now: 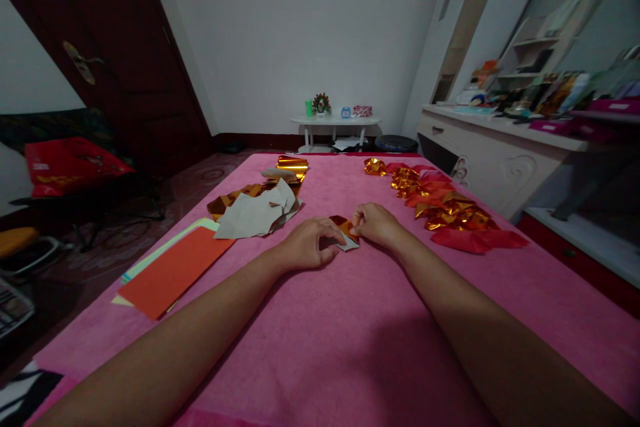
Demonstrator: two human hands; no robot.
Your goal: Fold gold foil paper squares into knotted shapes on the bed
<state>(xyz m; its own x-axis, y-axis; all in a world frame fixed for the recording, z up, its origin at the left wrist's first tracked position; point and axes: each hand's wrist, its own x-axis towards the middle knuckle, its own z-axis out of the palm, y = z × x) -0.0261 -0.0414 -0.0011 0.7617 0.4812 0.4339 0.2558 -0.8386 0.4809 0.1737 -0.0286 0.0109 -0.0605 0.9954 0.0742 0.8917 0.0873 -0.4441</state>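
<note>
A small folded piece of gold foil paper [349, 246] with a whitish back lies on the pink cloth between my hands. My left hand [311, 244] curls around its left side, fingertips on the paper and thumb near its lower edge. On the right side, my right hand [376, 223] pinches the gold part between thumb and curled fingers. To the left, crumpled whitish-backed sheets [255, 212] lie over more gold foil [235, 199]. Folded gold foil pieces [453, 207] and red folded pieces [477, 241] form a row at the right.
An orange paper sheet [175, 270] tops a stack of pale sheets at the left of the pink-covered table [320, 347]. A gold roll [293, 163] lies at the far edge. Beyond stand a small white table [335, 121] and, right, a cluttered dresser [505, 127].
</note>
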